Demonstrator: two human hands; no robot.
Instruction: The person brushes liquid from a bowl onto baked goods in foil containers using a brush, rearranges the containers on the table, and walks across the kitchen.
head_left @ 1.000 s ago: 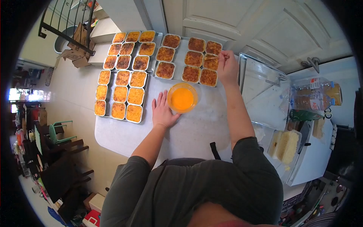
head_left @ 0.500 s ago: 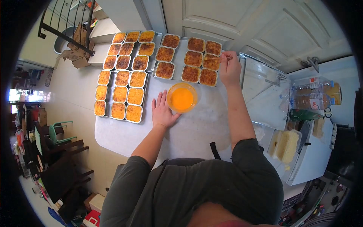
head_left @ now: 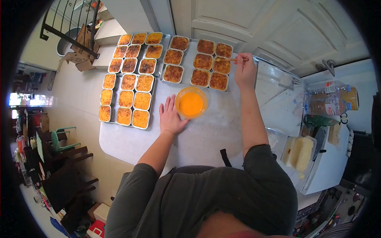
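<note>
My right hand (head_left: 245, 70) is closed around the thin wooden handle of a pastry brush (head_left: 231, 60). The brush's tip lies over a browned foil-tray bake (head_left: 221, 66) in the right-hand column. My left hand (head_left: 171, 119) rests flat on the table with fingers spread, its thumb near the base of a clear bowl (head_left: 205, 111). Bright orange liquid (head_left: 191, 104), probably beaten egg, fills part of that bowl. Dark-browned bakes (head_left: 173, 73) in foil trays sit beyond the bowl on a metal baking tray (head_left: 187, 67).
More baked foil trays (head_left: 126, 98), paler on top, stand in rows at the left. Right of my arm lies a metal tray (head_left: 274, 95), with plastic bottles (head_left: 327, 106) and a container of pale yellow food (head_left: 301, 152) beyond. A door (head_left: 270, 27) borders the table's far side.
My right hand has shifted slightly right, drawing the brush right across the same bake. More of its handle shows. My left hand and the bowl stay put.
</note>
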